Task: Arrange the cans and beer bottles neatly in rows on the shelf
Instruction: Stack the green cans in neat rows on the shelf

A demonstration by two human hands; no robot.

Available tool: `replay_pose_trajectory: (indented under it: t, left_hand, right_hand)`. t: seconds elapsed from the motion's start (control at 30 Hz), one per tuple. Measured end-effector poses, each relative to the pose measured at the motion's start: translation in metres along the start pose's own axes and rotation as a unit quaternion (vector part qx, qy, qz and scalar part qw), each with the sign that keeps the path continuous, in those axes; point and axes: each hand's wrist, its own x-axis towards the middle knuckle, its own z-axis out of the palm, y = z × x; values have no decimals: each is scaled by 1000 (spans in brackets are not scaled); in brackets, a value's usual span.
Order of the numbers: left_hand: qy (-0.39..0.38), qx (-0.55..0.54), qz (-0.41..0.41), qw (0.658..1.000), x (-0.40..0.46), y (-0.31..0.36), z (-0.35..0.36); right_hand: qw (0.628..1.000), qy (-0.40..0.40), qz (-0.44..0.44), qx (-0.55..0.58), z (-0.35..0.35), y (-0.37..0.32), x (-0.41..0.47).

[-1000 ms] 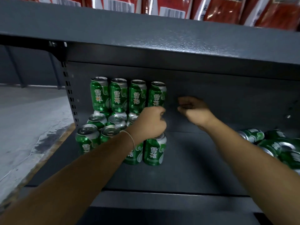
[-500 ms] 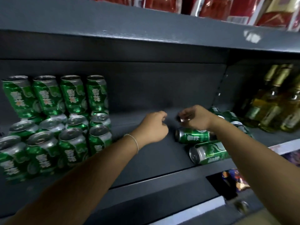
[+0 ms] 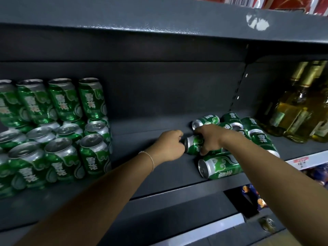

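Note:
Green beer cans point(image 3: 58, 137) stand stacked in neat rows at the left of the dark shelf point(image 3: 159, 176). A loose heap of the same cans point(image 3: 248, 128) lies on its side at the right. My right hand point(image 3: 209, 139) grips one lying can point(image 3: 192, 144) from above. My left hand point(image 3: 170, 146), with curled fingers, touches the top end of that can; whether it grips is not clear. Another lying can point(image 3: 220, 166) sits just in front of them. Beer bottles point(image 3: 300, 110) with gold necks stand at the far right.
The shelf above point(image 3: 159, 18) overhangs close over the cans and carries red packs point(image 3: 291, 3). An upright divider point(image 3: 239, 89) separates the bottle bay. Bare shelf floor lies between the stacked cans and the heap. A lower shelf point(image 3: 204, 226) holds packets at the right.
The view has swung right, away from the stacked cans. My right hand dropped onto the lying can and closed round it; my left hand moved right up to its end.

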Motion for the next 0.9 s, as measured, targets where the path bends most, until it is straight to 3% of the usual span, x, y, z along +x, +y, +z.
replay_pose_trajectory:
  t: [0.2,0.3,0.43,0.57,0.77,0.9]
  left_hand:
    - [14,5,-7,1000,-4,-1,-6]
    - [61,-1,4,998,-9,0,-15]
    - [124,-4,20,992,-19,-4,-39]
    - [151,13,15,988,-35,-16,-74]
    - [196,24,-18,980,-69,-45,-133]
    - [218,0,-24,976,-99,-65,-167]
  right_hand:
    - [999,27,-14,36,8,1,14]
    - [988,70,-19,140,6,-1,20]
    - [917,93,-30,386,-2,-18,26]
    - [837,96,-64,534,-18,-61,19]
    - [781,117,-112,604,-39,-137,12]
    - [777,111,-140,603,-48,-187,9]
